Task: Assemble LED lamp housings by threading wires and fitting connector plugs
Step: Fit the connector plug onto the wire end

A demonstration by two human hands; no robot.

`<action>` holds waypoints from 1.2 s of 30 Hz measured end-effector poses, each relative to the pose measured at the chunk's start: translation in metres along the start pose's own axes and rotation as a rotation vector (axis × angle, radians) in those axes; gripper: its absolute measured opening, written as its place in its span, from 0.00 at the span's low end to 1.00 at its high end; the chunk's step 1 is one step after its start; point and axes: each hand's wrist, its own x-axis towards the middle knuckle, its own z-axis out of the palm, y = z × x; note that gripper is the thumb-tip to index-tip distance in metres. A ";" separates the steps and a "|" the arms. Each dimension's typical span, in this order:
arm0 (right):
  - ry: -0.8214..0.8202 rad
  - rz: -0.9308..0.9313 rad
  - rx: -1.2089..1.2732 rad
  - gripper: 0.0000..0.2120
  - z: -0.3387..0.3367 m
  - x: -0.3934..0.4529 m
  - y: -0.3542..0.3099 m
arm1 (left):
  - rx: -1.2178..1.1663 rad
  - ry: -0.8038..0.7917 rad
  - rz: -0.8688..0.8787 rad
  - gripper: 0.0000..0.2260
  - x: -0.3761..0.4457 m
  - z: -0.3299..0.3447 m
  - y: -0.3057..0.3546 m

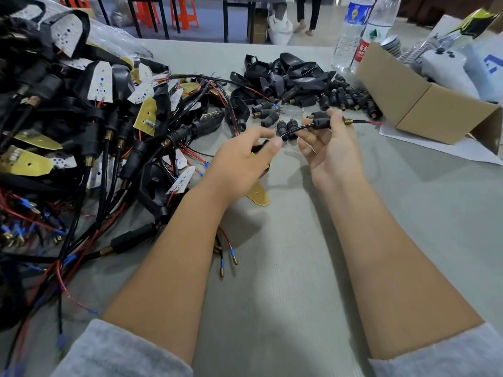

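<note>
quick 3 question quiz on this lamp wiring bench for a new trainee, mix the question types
1. True or false: the right hand grips a black connector plug with a black wire running through it.
2. What does the left hand pinch? A) a water bottle B) the black wire C) the cardboard box
3. Fill in: the heap of empty black housings lies beside an open cardboard ____.

Key: 1 true; 2 B; 3 box
</note>
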 end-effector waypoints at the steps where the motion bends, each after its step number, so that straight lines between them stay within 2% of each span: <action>1: -0.005 0.017 -0.001 0.12 -0.001 0.000 0.000 | -0.012 -0.003 -0.018 0.09 0.000 -0.001 0.001; 4: 0.041 0.062 -0.002 0.23 -0.002 0.003 -0.002 | 0.046 0.000 -0.036 0.09 0.002 -0.007 0.000; 9: 0.228 -0.096 -0.119 0.12 -0.005 0.007 0.000 | 0.104 0.001 -0.034 0.07 0.000 -0.014 -0.002; 15: 0.350 -0.264 -0.166 0.14 -0.006 0.004 -0.004 | 0.087 -0.007 -0.022 0.05 0.000 -0.015 -0.003; 17: 0.333 -0.277 -0.118 0.13 -0.005 0.004 -0.005 | 0.150 0.027 -0.011 0.07 0.001 -0.016 -0.004; 19: 0.287 -0.283 -0.087 0.13 -0.004 0.004 -0.004 | 0.329 0.072 0.019 0.10 0.002 -0.016 -0.004; 22: 0.205 -0.296 -0.151 0.14 -0.002 0.003 0.001 | 0.591 0.116 0.142 0.14 0.004 -0.012 0.002; 24: 0.162 -0.291 -0.229 0.13 0.002 0.002 0.003 | 0.667 0.140 0.227 0.16 0.004 -0.006 0.008; 30: 0.047 -0.216 -0.224 0.14 0.004 -0.001 0.005 | 0.523 0.152 0.181 0.17 0.000 0.003 0.012; 36: 0.098 -0.241 -0.275 0.14 0.004 -0.002 0.006 | 0.527 0.083 0.129 0.09 0.005 0.002 0.009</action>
